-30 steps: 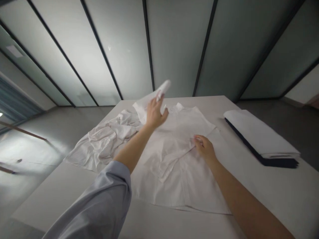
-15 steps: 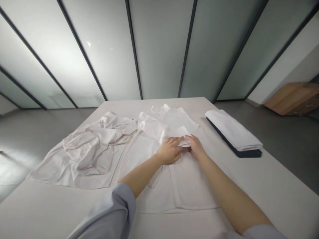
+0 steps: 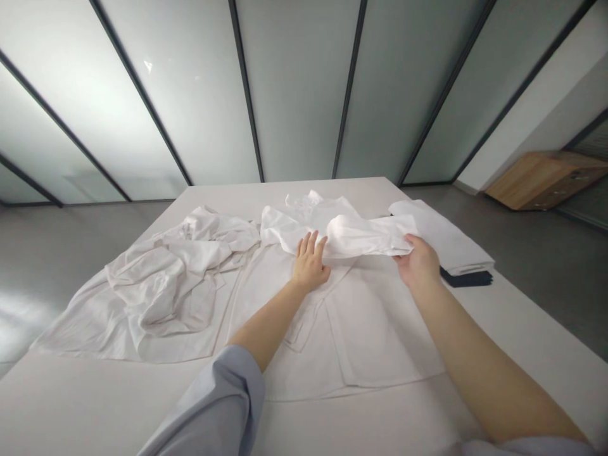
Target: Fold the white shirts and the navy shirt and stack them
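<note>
A white coat (image 3: pixel 375 329) lies spread on the table in front of me, its hem toward me and a patch pocket showing low on its left part. My right hand (image 3: pixel 420 259) pinches the cuff end of its sleeve (image 3: pixel 373 234), which stretches out to the right, lifted off the cloth below. My left hand (image 3: pixel 310 263) rests on the coat just left of the sleeve, fingers spread and holding nothing. Crumpled cloth around the collar (image 3: pixel 311 199) lies at the far end.
Another white garment (image 3: pixel 161 285) lies rumpled on the left of the white table (image 3: pixel 118 405). At the right edge sits a folded white cloth (image 3: pixel 446 234) on top of a folded dark blue one (image 3: pixel 468 278). A wooden cabinet (image 3: pixel 541 180) stands on the floor beyond.
My right hand has moved to the right, drawing the sleeve out with it. My left hand has shifted slightly left, and its fingers have spread.
</note>
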The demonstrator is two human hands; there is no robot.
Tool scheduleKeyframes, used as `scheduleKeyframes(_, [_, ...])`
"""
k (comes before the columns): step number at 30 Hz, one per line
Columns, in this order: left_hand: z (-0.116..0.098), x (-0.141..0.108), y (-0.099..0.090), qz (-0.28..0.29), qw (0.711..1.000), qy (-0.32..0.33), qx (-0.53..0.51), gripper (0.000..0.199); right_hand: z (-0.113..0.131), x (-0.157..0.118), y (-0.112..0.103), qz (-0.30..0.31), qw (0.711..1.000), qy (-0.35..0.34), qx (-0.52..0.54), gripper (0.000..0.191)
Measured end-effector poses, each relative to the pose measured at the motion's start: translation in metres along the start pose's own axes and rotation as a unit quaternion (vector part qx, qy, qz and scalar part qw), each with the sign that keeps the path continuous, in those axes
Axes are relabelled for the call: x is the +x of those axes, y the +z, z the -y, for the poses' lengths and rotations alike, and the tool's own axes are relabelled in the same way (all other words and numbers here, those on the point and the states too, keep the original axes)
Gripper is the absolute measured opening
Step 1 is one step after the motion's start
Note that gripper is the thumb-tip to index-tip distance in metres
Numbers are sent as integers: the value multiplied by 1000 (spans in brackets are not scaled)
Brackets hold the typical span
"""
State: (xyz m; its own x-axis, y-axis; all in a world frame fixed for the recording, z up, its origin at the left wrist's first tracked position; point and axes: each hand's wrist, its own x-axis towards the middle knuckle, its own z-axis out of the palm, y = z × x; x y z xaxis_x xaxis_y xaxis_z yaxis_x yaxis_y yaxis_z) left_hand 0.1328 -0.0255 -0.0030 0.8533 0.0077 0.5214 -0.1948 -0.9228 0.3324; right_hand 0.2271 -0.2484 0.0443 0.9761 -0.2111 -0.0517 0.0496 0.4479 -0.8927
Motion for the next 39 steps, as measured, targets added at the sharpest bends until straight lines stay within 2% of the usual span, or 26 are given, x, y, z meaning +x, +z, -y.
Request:
scheduleKeyframes(3, [10,3,0,22,996,-78,38,81,22,-3,-18,-51,998,20,-29,15])
scheduleKeyframes(5, [21,6,-3,41,990,-118,63,79,30,-11,-31,-58,997,24,-47,17])
scheduleKeyframes(8, [40,9,-12,48,980,-166,100,72,33,-26,-50,-43,996,34,-69,19])
scheduleKeyframes(12, [61,9,-25,61,966,-215,128,56,26,-43,-70,18,990,77,-121,23])
scheduleKeyframes(16, [73,9,-35,57,966,-226,113,48,18,-60,-81,56,982,107,-148,29])
scheduleKeyframes(20, [85,13,-40,22,974,-214,74,53,16,-81,-85,92,981,82,-147,36])
scheduleKeyframes(25, [105,13,-41,65,980,-178,62,61,18,-96,-94,105,974,75,-185,52])
scheduleKeyframes(31, [113,5,-41,144,964,-195,114,59,12,-94,-120,129,923,98,-349,57])
scheduleKeyframes(35, [106,1,-38,157,956,-203,143,57,-10,-94,-142,143,900,-2,-411,86])
scheduleKeyframes(39, [99,0,-35,168,946,-214,175,60,-29,-93,-156,179,842,-75,-503,102])
